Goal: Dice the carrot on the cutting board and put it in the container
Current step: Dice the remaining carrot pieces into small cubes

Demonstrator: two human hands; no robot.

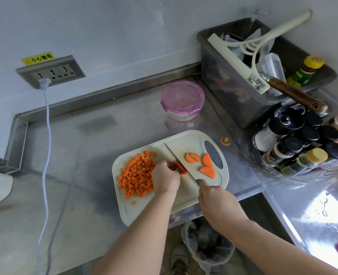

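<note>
Orange carrot piece (181,169), mid-frame on the cutting board (184,201), is pinched under the left hand's (165,178) curled fingers. The right hand (213,197) is clamped on the knife (175,154). Best keep the fingertips tucked and the cuts matching the diced pile (138,175). The container (181,115), above the board, is lidded and looks empty.

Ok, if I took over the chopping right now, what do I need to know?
Left hand pins a carrot piece on the cutting board.
Right hand grips the knife, blade against that piece.
Done: a pile of dice on the board's left.
Left: dice this piece and the half-round slices, open the pink-lidded container behind the board, tip everything in.
</note>
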